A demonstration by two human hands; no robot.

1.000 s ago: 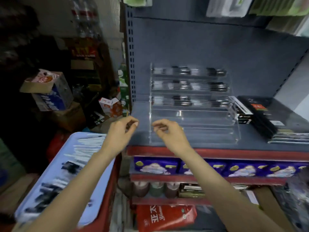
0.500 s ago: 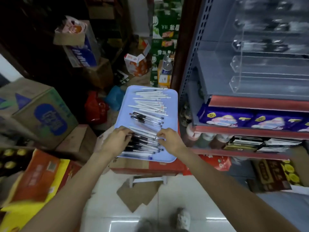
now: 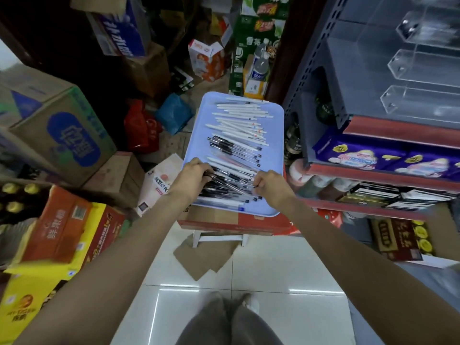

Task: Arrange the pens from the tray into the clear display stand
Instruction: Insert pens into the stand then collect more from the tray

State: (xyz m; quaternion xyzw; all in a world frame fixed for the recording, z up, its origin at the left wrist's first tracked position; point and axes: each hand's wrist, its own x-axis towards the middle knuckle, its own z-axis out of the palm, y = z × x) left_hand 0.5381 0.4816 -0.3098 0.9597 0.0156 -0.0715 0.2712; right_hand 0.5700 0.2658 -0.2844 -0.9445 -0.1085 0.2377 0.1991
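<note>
Pens point(image 3: 231, 181) on tray point(image 3: 273, 115), between both hands

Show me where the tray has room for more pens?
Bare patches on the blue tray: the left strip beside the white pens and the near-right corner. The near end is crowded with black pens under both hands.

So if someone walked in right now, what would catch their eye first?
Probably the light blue tray in the middle, strewn with white pens at its far end and black pens nearer. The left hand and right hand both grip the black pens at its near end. At upper right, the clear display stand sits on a grey shelf.
</note>
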